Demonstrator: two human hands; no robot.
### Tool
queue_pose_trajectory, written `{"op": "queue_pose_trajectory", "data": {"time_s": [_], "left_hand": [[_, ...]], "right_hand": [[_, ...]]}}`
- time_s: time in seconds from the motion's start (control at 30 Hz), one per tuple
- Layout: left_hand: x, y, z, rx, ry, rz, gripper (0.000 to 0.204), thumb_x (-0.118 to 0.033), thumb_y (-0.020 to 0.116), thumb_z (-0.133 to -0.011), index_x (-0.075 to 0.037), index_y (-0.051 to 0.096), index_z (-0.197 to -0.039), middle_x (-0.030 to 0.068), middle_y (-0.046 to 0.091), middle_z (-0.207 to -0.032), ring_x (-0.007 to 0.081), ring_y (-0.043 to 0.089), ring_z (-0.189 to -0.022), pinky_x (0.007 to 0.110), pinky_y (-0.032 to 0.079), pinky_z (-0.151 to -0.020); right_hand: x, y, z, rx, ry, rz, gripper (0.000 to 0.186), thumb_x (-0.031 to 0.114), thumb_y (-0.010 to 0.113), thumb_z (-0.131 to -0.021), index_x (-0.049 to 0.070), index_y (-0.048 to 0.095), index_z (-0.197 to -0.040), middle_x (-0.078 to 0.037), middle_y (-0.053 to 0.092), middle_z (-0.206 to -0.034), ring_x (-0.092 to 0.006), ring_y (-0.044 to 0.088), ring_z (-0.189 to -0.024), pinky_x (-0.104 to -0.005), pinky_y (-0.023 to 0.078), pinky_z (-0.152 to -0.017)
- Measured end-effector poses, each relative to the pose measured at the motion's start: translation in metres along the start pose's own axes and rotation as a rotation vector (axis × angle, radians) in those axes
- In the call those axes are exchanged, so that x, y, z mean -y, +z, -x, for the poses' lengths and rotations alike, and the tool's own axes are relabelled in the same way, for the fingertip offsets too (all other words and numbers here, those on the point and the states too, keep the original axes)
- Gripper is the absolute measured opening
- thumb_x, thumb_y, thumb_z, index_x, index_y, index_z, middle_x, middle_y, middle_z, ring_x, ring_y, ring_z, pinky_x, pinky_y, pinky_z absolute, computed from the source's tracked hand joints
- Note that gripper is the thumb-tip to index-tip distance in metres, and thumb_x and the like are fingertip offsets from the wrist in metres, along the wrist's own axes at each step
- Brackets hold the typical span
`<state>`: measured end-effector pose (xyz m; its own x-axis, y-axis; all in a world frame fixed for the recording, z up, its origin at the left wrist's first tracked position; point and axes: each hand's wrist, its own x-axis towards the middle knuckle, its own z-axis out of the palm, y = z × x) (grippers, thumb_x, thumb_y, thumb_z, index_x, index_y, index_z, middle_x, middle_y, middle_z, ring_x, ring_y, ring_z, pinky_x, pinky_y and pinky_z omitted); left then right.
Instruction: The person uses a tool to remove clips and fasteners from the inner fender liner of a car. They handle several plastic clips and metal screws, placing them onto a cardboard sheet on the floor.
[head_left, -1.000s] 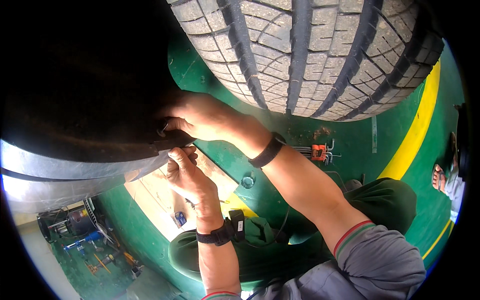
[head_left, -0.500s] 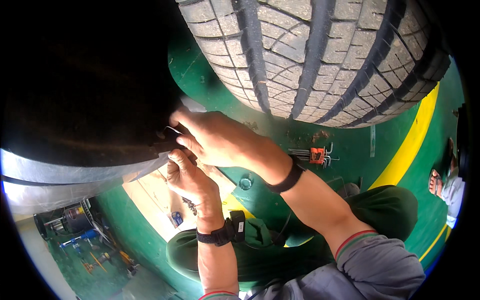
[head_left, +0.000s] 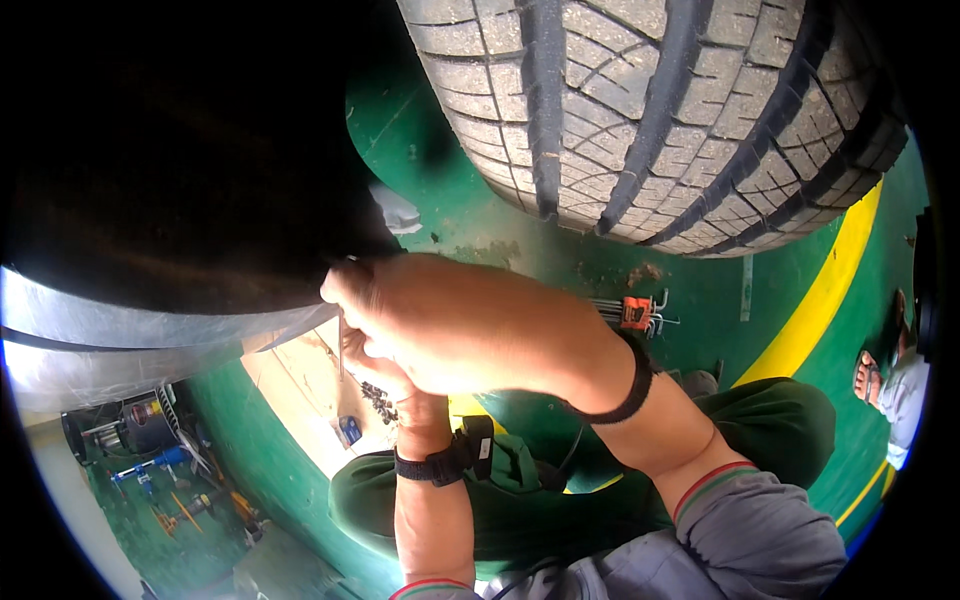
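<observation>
At the lower edge of a dark wheel-arch liner (head_left: 200, 250) on a car, my right hand (head_left: 430, 315) is closed, fingertips against the edge. From under its fingers a thin metal rod (head_left: 342, 350), which looks like a hex key, points down. My left hand (head_left: 390, 375) is just below and behind the right one. Its fingers are mostly hidden, so I cannot tell what they hold. The silver body panel (head_left: 130, 345) curves along the liner's edge. Several small dark fasteners (head_left: 378, 402) lie on the cardboard (head_left: 290, 385) beneath my hands.
A large tire (head_left: 640, 120) hangs over the green floor ahead and right. A hex key set in an orange holder (head_left: 636, 312) lies on the floor below it. Assorted tools (head_left: 180, 490) are at the lower left. Another person's sandaled foot (head_left: 867, 375) shows at the far right.
My right hand has turned and come down across the left, now covering most of it. The thin rod has swung to point downward. The view has shifted slightly.
</observation>
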<state>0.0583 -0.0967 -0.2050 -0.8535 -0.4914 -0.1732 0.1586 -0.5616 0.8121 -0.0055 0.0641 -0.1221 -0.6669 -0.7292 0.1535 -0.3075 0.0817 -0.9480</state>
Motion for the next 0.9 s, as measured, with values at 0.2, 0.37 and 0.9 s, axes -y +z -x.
{"op": "queue_pose_trajectory", "data": {"time_s": [0.2,0.37,0.9], "left_hand": [[0.014,0.030,0.001,-0.081,0.399,-0.707,0.041,-0.039,0.058,-0.099,-0.004,0.063,-0.076,-0.0013,0.053,-0.065,0.0102,0.045,-0.064,0.024,0.037,-0.067],[0.007,0.030,0.004,-0.127,0.382,-0.809,0.044,-0.038,0.058,-0.099,0.000,0.062,-0.077,0.0033,0.062,-0.071,0.0098,0.050,-0.067,0.026,0.041,-0.067],[0.008,0.034,0.004,-0.152,0.407,-0.785,0.041,-0.034,0.056,-0.101,-0.001,0.061,-0.076,0.0037,0.062,-0.069,0.0099,0.051,-0.065,0.026,0.041,-0.066]], "right_hand": [[-0.056,0.004,-0.017,-0.602,-0.349,0.052,0.013,0.014,0.066,-0.088,0.002,0.062,-0.085,-0.013,0.062,-0.075,-0.0310,0.063,-0.069,-0.0414,0.050,-0.063],[-0.061,0.005,-0.027,-0.486,0.024,-0.058,0.010,0.011,0.064,-0.090,0.003,0.060,-0.086,-0.017,0.061,-0.082,-0.0362,0.060,-0.070,-0.0449,0.046,-0.061],[-0.072,0.017,-0.036,-0.629,-0.126,0.108,0.001,0.008,0.065,-0.088,0.009,0.066,-0.088,-0.007,0.064,-0.087,-0.0288,0.057,-0.085,-0.0388,0.048,-0.075]]}}
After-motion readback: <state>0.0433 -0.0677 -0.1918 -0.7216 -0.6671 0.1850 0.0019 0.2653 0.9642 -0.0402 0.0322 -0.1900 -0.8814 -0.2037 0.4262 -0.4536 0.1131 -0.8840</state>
